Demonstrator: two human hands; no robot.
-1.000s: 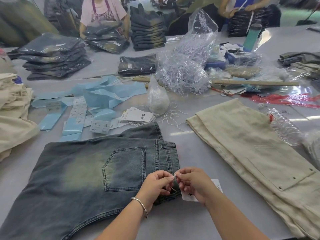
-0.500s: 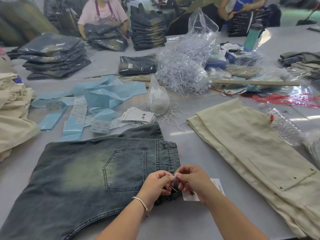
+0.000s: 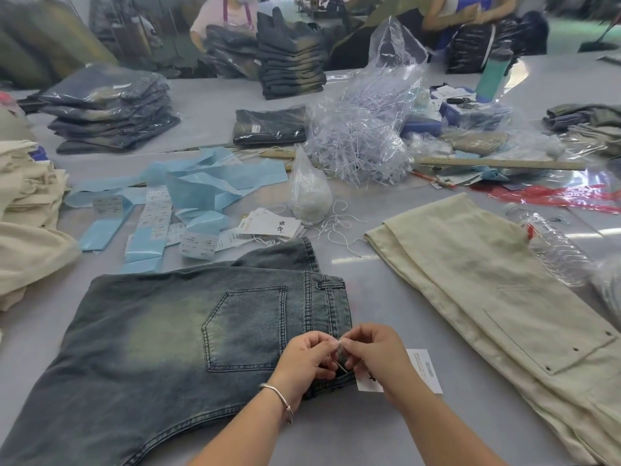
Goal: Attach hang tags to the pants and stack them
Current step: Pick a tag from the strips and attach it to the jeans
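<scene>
Two hands meet at the waistband edge of the faded blue jeans (image 3: 188, 334), which lie flat on the grey desk (image 3: 366, 287) under and to the left of them. The left hand (image 3: 304, 359) and the right hand (image 3: 376, 356) have their fingers curled, each pinching a thin string between the fingertips. A white hang tag (image 3: 421, 368) lies partly under the right hand, on the desk just beside the waistband. Well to the right of that hand lie folded cream pants (image 3: 487, 297); beyond the hands sits a pile of loose tags (image 3: 268, 227).
</scene>
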